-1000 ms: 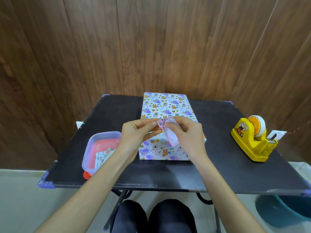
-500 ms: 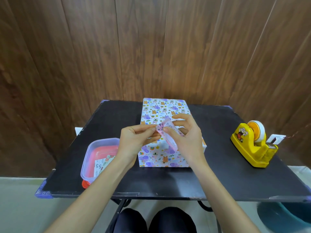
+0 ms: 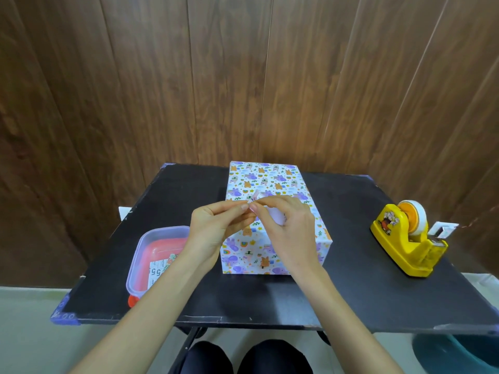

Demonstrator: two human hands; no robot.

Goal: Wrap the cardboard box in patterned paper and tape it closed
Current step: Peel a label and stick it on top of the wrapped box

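Tub (image 3: 140, 255), near left on the table (image 3: 351, 292): clear with a red bottom, holding printed paper slips (image 3: 159, 268); left hand (image 3: 213, 228): fingertips pinching a small pink label (image 3: 278, 215); box (image 3: 267, 179): table centre, papered, long axis near-to-far, directly beneath both hands; right hand (image 3: 286, 230): pinching the same label; tape dispenser (image 3: 405, 238): right, well apart, nearer the right hand.

A black bench (image 3: 351, 292) fills the middle of the frame, with blue tape (image 3: 64, 317) on its lower-left corner. At centre left on it sits a clear plastic container (image 3: 140, 255) with a red base, a printed card (image 3: 158, 271) lying inside. Dark wood panelling (image 3: 162, 76) covers the upper frame. A teal tub (image 3: 459, 352) stands on the pale floor (image 3: 27, 333) at lower right.
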